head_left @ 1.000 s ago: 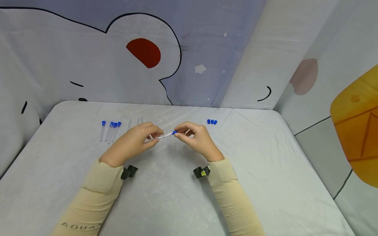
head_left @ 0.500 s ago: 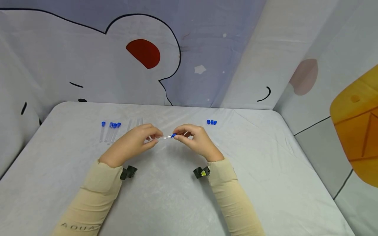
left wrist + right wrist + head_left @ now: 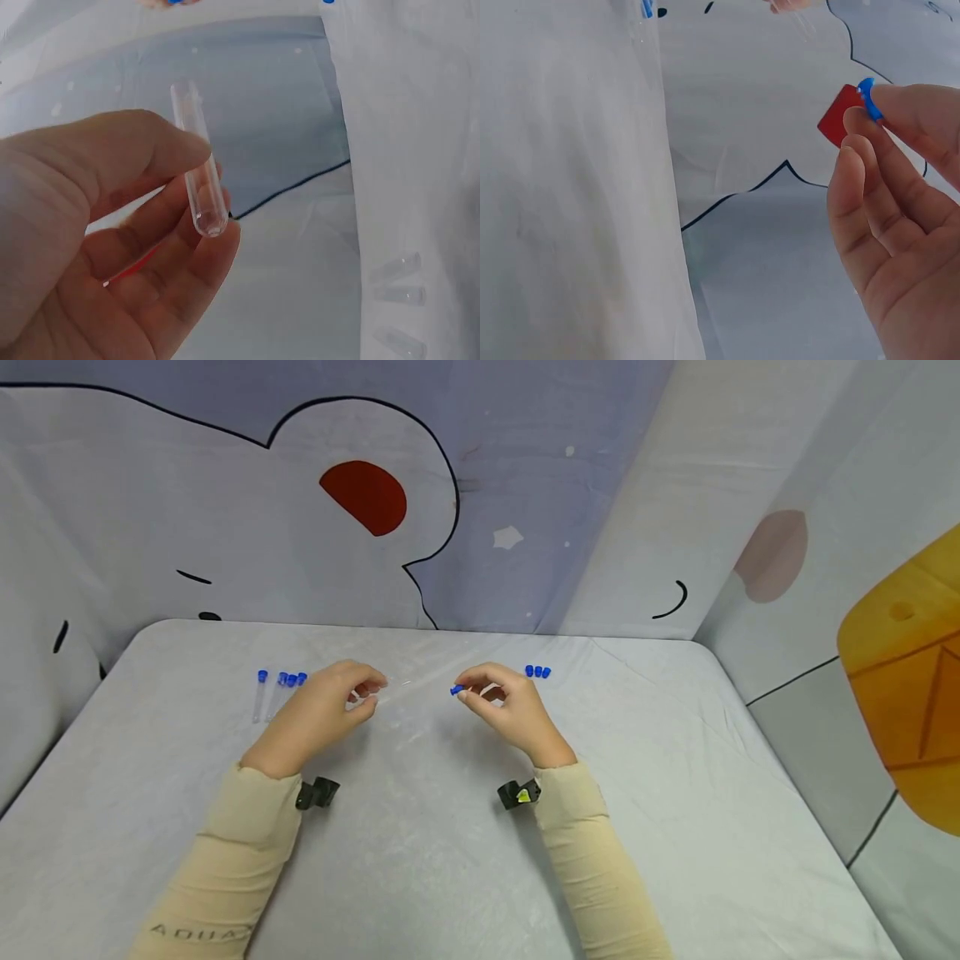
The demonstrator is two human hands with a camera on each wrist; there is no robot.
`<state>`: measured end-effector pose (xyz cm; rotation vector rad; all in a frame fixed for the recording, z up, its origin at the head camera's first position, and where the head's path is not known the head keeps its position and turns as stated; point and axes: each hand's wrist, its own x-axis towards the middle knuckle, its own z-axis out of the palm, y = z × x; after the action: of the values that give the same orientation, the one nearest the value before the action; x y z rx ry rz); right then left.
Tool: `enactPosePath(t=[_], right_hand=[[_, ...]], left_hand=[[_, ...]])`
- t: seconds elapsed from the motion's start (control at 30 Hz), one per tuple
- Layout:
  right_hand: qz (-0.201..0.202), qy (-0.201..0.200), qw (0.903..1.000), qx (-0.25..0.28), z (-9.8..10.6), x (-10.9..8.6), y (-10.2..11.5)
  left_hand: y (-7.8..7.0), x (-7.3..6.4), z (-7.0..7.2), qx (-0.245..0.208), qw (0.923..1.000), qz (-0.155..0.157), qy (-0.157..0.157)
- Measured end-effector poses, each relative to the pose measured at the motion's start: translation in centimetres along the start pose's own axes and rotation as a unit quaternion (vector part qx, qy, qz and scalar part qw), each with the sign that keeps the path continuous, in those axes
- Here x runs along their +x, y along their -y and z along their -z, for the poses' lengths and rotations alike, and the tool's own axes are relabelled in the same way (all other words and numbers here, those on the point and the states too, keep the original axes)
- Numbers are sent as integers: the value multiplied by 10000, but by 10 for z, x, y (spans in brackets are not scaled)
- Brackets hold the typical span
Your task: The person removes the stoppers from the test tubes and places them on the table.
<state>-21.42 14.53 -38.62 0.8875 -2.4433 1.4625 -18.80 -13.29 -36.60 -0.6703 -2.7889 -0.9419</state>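
Observation:
My left hand pinches a clear test tube between thumb and fingers. In the left wrist view its rounded end points down and its top bears no cap. My right hand pinches a small blue cap between thumb and index finger. A gap separates the tube from this cap. Left of my left hand lie several test tubes with blue caps, partly hidden by that hand. Several uncapped tubes lie on the cloth in the left wrist view.
Three loose blue caps sit in a row beyond my right hand. A white cloth covers the table. Printed fabric hangs along the back and sides. A small black camera is on each wrist.
The blue cap, earlier at the tube's mouth, is now apart from it. My left hand has moved left and away from me with the tube; my right hand has shifted slightly right with the cap.

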Motion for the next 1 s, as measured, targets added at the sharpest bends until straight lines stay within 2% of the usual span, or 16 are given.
enactPosePath(t=[0.2,0.43,0.73,0.87,1.0], right_hand=[[-137,-244,9996,-95,4,0,-8],[-440,-679,9965,-215,11,-1,-22],[-850,-1131,9898,-188,24,-2,-41],[-1149,-1338,9838,-326,31,-2,-49],[-1530,-1718,9718,-518,40,-6,-58]], left_hand=[[11,0,3,-128,9989,253,-371],[23,0,1,-373,9946,570,-778],[38,3,-6,-829,9820,1235,-1163],[47,5,-12,-908,9773,1475,-1222],[56,7,-19,-1030,9704,1764,-1285]])
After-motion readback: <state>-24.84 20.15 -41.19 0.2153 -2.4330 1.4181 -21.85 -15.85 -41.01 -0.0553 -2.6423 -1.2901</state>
